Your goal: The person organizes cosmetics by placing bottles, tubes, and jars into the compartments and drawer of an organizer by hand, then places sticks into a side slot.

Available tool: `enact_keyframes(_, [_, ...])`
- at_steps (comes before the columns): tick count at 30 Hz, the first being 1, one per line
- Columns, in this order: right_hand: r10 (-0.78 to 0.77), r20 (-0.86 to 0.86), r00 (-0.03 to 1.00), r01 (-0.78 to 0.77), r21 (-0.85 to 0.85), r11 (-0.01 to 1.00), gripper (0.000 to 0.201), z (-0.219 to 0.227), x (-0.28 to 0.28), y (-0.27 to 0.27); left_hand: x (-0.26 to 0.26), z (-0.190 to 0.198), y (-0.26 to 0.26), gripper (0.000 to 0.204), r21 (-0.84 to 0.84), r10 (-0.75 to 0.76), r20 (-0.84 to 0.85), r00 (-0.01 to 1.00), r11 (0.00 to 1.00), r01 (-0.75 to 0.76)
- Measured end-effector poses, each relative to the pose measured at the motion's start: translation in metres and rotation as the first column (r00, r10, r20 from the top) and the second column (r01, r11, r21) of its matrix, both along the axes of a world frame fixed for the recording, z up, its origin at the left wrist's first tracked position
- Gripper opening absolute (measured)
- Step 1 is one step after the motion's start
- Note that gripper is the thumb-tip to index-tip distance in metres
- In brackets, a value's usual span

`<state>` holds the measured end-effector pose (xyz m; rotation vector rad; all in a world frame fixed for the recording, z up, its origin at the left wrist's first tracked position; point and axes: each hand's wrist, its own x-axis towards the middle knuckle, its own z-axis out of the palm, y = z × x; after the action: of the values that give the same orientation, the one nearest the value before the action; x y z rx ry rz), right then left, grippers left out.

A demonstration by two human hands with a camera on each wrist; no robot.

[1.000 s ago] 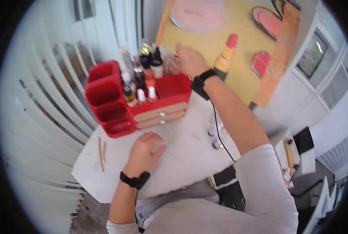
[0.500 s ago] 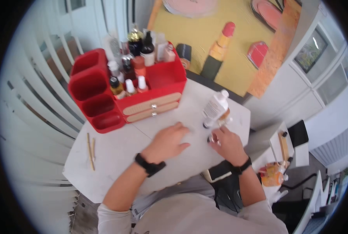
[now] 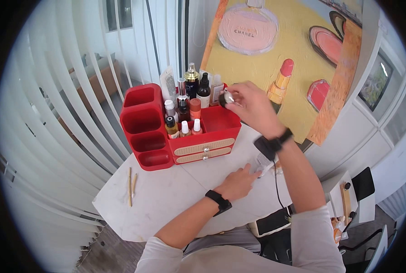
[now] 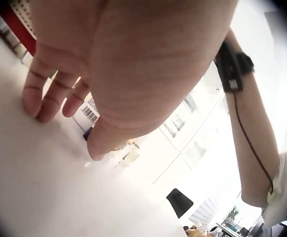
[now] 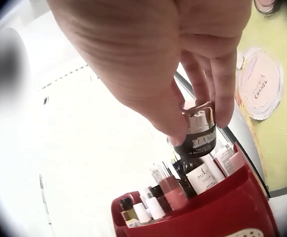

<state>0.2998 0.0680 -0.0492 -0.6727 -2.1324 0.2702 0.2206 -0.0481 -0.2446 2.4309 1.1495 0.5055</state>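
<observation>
A hand holds a little dark jar over the red box.

From the head view, the right hand (image 3: 251, 107) pinches a small dark jar (image 3: 226, 98) just above the back of the red organizer (image 3: 185, 136), near the tall bottles (image 3: 198, 88). To do this well, I think the jar should go down slowly into the open space, standing up, without bumping those bottles. The left hand (image 3: 238, 182) lies flat and loose on the white table (image 3: 162, 200), well away from the jar. In the left wrist view, its fingers (image 4: 44, 96) press the table and hold nothing. In the right wrist view, thumb and fingers (image 5: 222, 94) grip the jar (image 5: 198, 136) by its top, right above the bottles.
</observation>
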Motion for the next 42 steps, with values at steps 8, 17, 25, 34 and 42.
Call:
enact_keyframes(8, [-0.327,0.498,0.803,0.254,0.211,0.944,0.030,0.008,-0.063,0.049,-0.016,0.008,-0.018,0.056,0.096,0.038,0.014,0.999,0.995,-0.039])
enact_keyframes(17, [-0.198,0.581,0.789,0.150,0.129,0.980,0.015,0.001,-0.046,0.066,-0.005,0.005,-0.003,0.038,0.070,0.052,0.104,0.993,0.996,-0.059])
enact_keyframes(25, [-0.188,0.279,0.942,0.241,-0.169,0.956,0.020,0.011,0.091,-0.079,-0.003,0.011,0.002,0.023,0.052,0.079,0.209,0.975,0.994,-0.092])
enact_keyframes(34, [-0.478,0.419,0.772,0.617,-0.317,0.720,0.077,-0.133,0.187,-0.109,-0.019,0.011,-0.007,0.031,-0.014,0.087,0.295,0.952,0.996,-0.086])
enact_keyframes(42, [-0.481,0.537,0.693,0.605,-0.070,0.793,0.065,-0.165,0.183,-0.073,-0.030,0.006,-0.015,0.030,-0.037,0.103,0.292,0.951,0.995,-0.097])
